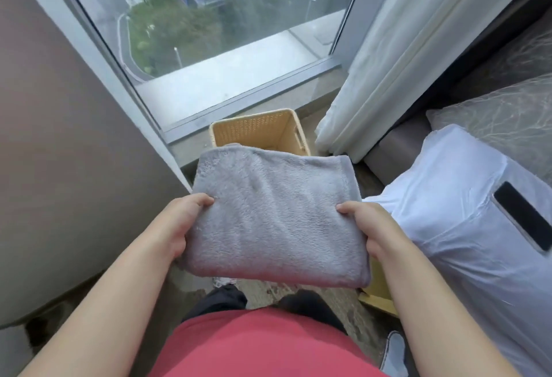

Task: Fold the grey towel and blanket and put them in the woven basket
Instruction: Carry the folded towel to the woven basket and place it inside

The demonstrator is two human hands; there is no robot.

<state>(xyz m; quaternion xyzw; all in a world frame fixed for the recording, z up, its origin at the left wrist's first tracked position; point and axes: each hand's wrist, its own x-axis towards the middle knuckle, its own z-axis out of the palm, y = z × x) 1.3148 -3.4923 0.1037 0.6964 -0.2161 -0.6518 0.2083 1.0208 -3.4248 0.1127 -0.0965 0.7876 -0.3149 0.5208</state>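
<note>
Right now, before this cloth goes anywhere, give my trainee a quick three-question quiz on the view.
1. True or false: the folded grey cloth lies inside the woven basket.
2. What holds the cloth? A) the left hand and right hand, one grip on each side edge; B) one hand only; C) nothing, it lies on the floor.
3. Fill in: the basket stands below the window, left of the white ____.

Key: 1 false, it is held in the air in front of the basket. 2 A. 3 curtain.
</note>
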